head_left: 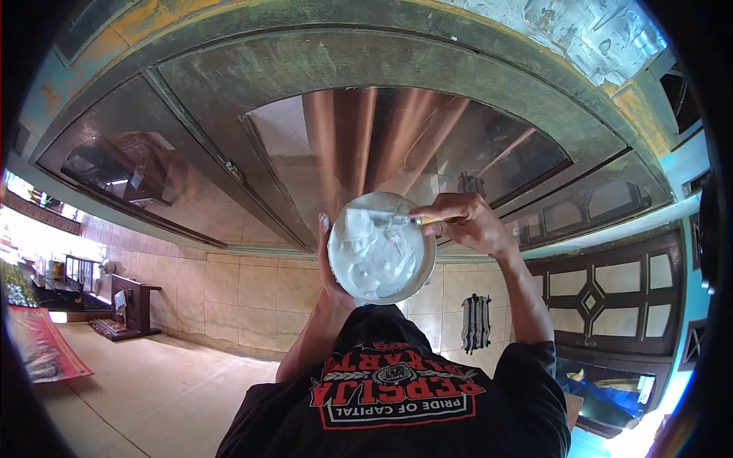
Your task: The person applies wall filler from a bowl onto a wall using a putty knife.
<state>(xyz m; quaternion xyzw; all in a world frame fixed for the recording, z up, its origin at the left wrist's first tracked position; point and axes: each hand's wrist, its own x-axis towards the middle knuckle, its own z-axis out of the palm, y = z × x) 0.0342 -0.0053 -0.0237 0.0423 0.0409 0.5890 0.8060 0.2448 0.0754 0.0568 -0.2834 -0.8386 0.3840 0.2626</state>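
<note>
A round white bowl [429, 276] is raised in front of my chest, with thick, wet white paste [382, 263] heaped and smeared inside it. My left hand [333, 276] supports the bowl from its left side and underneath; most of its fingers are hidden behind the bowl. In my right hand [467, 221] is a putty knife [400, 219], gripped by its yellowish handle over the bowl's right rim. Its blade reaches into the upper part of the paste, which partly covers it.
Dark wooden window frames [321, 65] with glass panes and a brown curtain [382, 141] stand ahead. Patchy white material [595, 34] covers the upper right wall. A panelled door [611, 298] is at right, a striped mat [476, 324] on the floor, dark wooden furniture [131, 305] at left.
</note>
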